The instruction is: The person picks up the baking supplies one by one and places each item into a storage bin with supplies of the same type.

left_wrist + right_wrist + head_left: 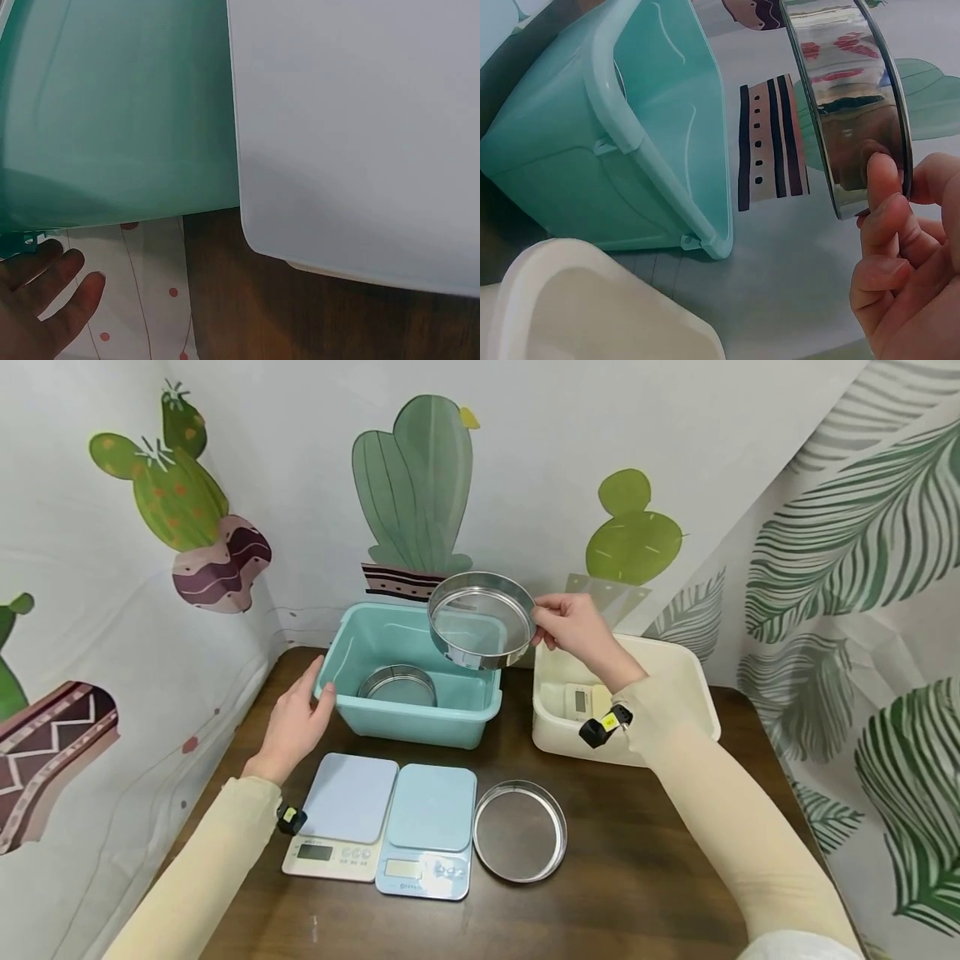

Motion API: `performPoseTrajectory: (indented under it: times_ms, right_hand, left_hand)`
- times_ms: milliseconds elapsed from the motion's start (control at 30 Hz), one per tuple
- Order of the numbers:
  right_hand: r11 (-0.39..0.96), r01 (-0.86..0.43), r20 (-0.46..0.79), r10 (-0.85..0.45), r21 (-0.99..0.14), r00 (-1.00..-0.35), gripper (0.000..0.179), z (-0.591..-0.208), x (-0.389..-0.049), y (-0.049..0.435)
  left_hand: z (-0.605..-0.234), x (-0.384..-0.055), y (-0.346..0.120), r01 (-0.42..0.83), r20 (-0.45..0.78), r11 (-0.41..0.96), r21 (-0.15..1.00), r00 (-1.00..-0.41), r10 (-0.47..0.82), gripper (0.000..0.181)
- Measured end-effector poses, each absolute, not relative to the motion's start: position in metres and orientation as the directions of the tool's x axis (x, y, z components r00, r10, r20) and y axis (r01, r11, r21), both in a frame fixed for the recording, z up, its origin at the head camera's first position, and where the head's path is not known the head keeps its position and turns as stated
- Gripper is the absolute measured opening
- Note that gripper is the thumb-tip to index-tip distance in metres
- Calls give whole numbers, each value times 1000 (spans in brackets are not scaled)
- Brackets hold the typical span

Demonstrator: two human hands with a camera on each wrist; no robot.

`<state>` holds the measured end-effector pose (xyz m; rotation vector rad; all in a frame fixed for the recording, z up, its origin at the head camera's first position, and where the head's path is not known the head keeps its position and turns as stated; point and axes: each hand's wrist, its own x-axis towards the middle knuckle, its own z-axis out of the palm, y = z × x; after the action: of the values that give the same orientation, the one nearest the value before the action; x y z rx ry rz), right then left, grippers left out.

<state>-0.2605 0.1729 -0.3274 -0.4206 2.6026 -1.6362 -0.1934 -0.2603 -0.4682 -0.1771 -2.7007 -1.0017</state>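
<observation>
Between thumb and fingers, my right hand (570, 625) pinches the rim of a round metal sieve (481, 620), held up over the right part of the teal bin (412, 720). The right wrist view shows the shiny side wall of this sieve (847, 105) with fingertips on it. A second sieve (397, 687) lies inside the teal bin. My left hand (296, 722) is at the bin's left front corner, its fingers extended along the rim. A third sieve (520, 832) rests on the table, right of the light blue kitchen scale (431, 810).
A lavender-topped kitchen scale (349, 802) stands left of the blue one, in front of the teal bin. To the right is a cream bin (626, 752) with a small scale (581, 700) inside. The brown table (637, 860) backs onto a cactus-print cloth (525, 460).
</observation>
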Motion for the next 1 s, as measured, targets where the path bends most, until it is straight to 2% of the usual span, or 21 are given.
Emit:
performPoseTrajectory:
  times_ms: [267, 667, 1000]
  right_hand:
    - [395, -195, 104, -241, -898, -965, 38, -324, -271, 157]
    - [375, -221, 123, -267, -901, -956, 35, -323, -286, 128]
    - [409, -229, 120, -274, -883, -954, 33, -329, -295, 111]
  left_hand:
    - [-466, -196, -260, 198, 269, 760, 619, -963, 31, 62]
    - [-464, -193, -262, 189, 246, 760, 622, -968, 40, 62]
    - [-464, -192, -263, 195, 229, 760, 620, -971, 63, 64]
